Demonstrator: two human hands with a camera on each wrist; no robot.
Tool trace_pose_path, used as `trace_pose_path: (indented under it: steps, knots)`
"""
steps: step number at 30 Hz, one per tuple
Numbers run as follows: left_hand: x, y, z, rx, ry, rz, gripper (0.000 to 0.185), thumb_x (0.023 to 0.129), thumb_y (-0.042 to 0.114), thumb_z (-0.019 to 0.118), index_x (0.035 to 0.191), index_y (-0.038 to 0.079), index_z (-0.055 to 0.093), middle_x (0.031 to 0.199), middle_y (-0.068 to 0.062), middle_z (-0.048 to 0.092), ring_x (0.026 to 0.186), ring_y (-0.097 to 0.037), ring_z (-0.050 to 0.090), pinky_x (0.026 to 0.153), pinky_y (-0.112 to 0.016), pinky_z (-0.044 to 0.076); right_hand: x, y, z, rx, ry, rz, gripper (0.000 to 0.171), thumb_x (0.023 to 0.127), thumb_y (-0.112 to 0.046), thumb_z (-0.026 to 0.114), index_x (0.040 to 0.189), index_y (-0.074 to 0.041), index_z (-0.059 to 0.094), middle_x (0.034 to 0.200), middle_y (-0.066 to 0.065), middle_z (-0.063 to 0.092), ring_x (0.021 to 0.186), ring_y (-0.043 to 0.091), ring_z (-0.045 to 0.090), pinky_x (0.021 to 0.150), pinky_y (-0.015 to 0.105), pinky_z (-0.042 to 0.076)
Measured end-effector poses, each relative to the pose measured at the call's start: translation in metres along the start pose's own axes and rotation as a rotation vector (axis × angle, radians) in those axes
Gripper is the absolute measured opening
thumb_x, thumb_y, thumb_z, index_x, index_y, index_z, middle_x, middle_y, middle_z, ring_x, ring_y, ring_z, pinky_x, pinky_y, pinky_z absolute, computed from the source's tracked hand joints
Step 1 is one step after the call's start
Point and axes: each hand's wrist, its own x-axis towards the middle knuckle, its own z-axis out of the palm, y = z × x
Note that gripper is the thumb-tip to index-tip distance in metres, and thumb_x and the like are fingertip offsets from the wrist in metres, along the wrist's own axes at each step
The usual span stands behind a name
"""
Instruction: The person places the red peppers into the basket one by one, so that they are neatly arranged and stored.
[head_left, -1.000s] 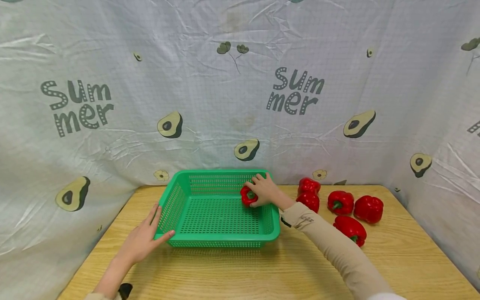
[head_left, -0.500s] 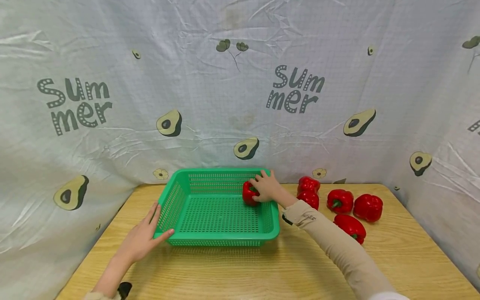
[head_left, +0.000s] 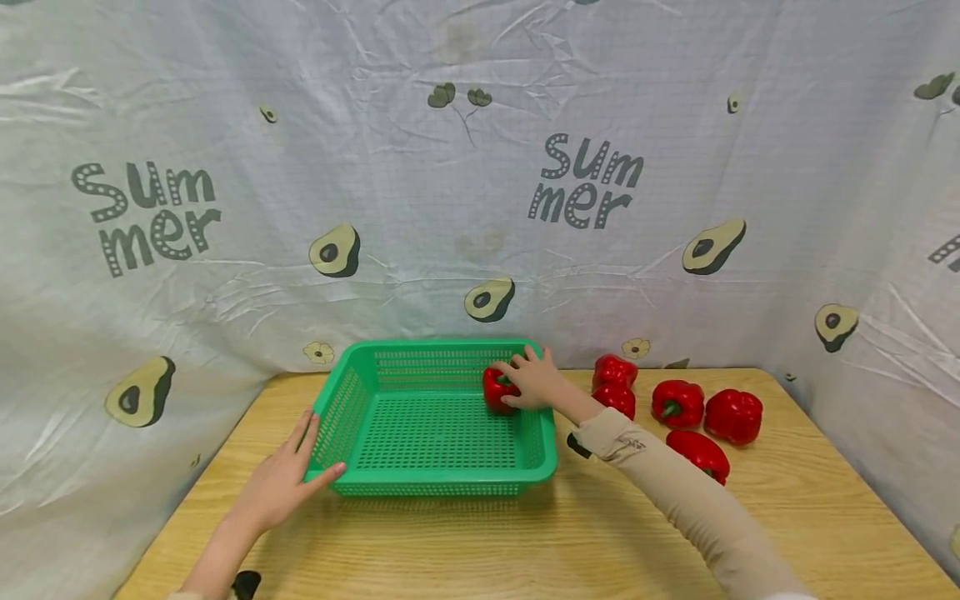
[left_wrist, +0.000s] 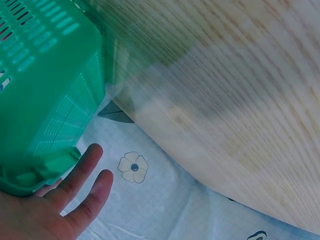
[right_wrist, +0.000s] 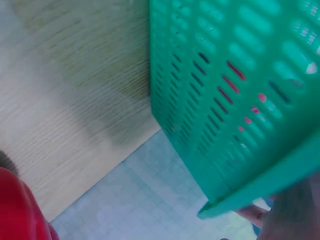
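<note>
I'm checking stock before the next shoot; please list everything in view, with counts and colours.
basket: 1, green, on the table
pepper in the basket: 1, red, inside at the right end
loose peppers: 5, red, on the table right of the basket
table: 1, light wood, under everything
cloth: pale with avocado and lettering prints, behind the table
sleeve: 1, beige, right arm
left hand: 1, at the basket's left rim
right hand: 1, on the basketed pepper

A glossy red bell pepper (head_left: 493,395), partly hidden, is showing just below the centre of the head view, inside the upper right of a green, perforated, rectangular basket (head_left: 427,477) that is standing upright.
</note>
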Motion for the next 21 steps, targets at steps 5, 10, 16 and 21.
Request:
trace_pose_path:
  steps: [5,10,16,21]
  knots:
    - [0.0,0.001,0.0,-0.009,-0.013,-0.006,0.088,0.086,0.049,0.049,0.142,-0.005,0.007,0.147,-0.026,0.007,0.079,-0.036,0.061,0.046,-0.026,0.032,-0.023,-0.001,-0.012,0.042,0.043,-0.015,0.056,0.087,-0.044,0.051,0.136,-0.021,0.037,0.121,0.01,0.05,0.111,0.033,0.037,0.088,0.057,0.026]
    - [0.0,0.001,0.002,-0.024,-0.021,-0.015,0.088,0.086,0.049,0.048,0.142,-0.005,0.006,0.147,-0.026,0.005,0.074,-0.031,0.061,0.046,-0.026,0.033,-0.046,0.001,-0.017,0.057,0.124,-0.05,0.053,0.087,-0.044,0.051,0.133,-0.02,0.041,0.122,0.01,0.052,0.111,0.032,0.039,0.089,0.059,0.027]
    - [0.001,0.001,0.002,-0.028,-0.025,-0.027,0.088,0.086,0.049,0.048,0.142,-0.003,0.005,0.148,-0.023,0.004,0.064,-0.021,0.058,0.043,-0.026,0.031,-0.069,0.006,-0.016,0.022,0.313,-0.117,0.052,0.083,-0.042,0.057,0.127,-0.017,0.048,0.118,0.005,0.054,0.109,0.027,0.042,0.087,0.053,0.031]
    - [0.001,0.001,0.001,-0.03,-0.045,-0.033,0.088,0.087,0.05,0.047,0.143,-0.002,0.003,0.149,-0.023,0.002,0.056,-0.013,0.052,0.042,-0.026,0.03,-0.094,0.008,-0.016,0.049,0.405,-0.141,0.055,0.081,-0.041,0.06,0.129,-0.017,0.047,0.119,0.004,0.053,0.107,0.024,0.043,0.086,0.049,0.031]
